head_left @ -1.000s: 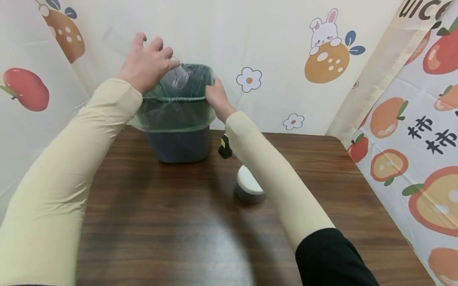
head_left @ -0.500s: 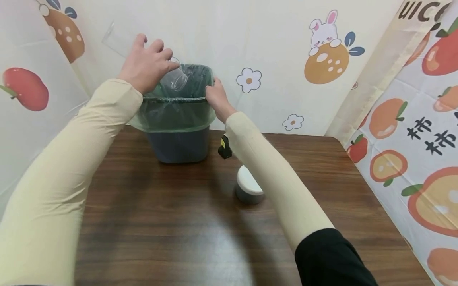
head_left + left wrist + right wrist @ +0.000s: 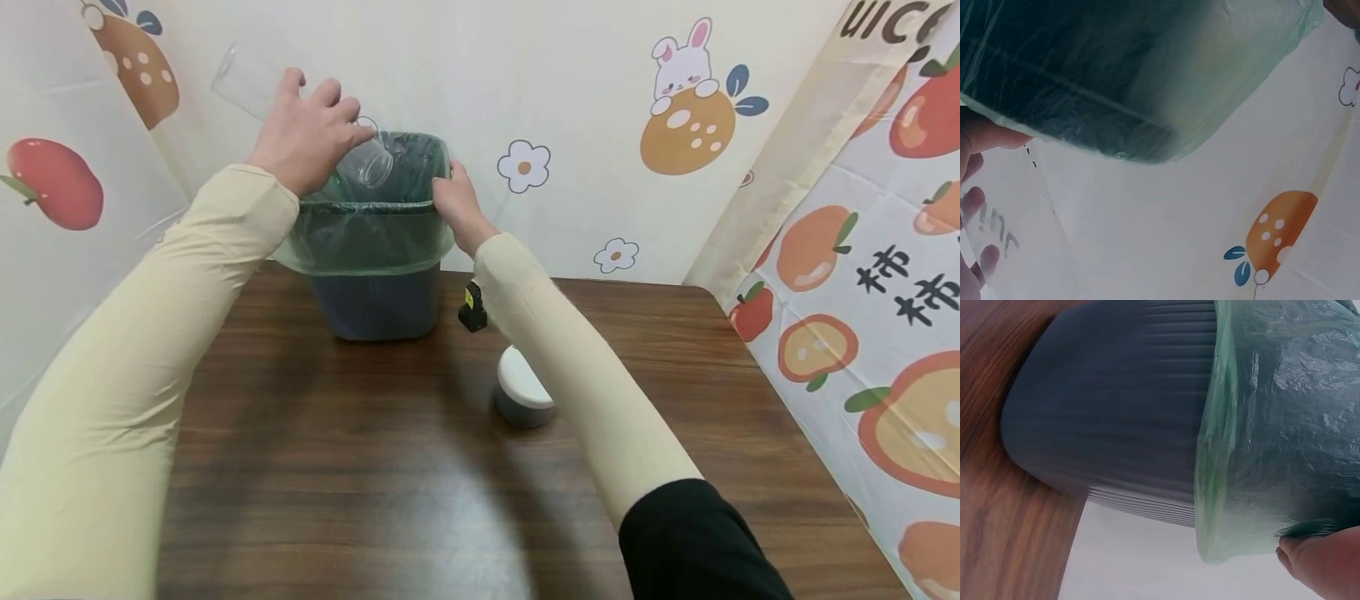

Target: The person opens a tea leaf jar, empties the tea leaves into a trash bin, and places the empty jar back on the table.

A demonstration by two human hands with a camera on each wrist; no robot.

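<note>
My left hand [image 3: 307, 137] holds a clear bottle [image 3: 243, 82] over a dark trash can [image 3: 375, 308]. The bottle is tilted, with its base up at the left and its mouth down inside the can's opening. Faint lettering shows on the bottle [image 3: 1000, 231] in the left wrist view, where fingers lie around it. A thin green bag [image 3: 367, 246] lines the can and folds over its rim. At the rim's right corner my right hand [image 3: 459, 208] grips the edge through the bag; its thumb [image 3: 1329, 559] shows in the right wrist view. The can's bottom inside is hidden.
On the wooden table [image 3: 360, 500], a grey jar with a white lid [image 3: 521, 383] stands partly behind my right forearm. A small black wrist device [image 3: 472, 308] hangs at my right cuff. The printed curtain [image 3: 562, 100] stands close behind the can.
Both hands keep their places. The bottle's outline and mouth, blurry with what may be liquid a second ago, now look sharper and clearer.
</note>
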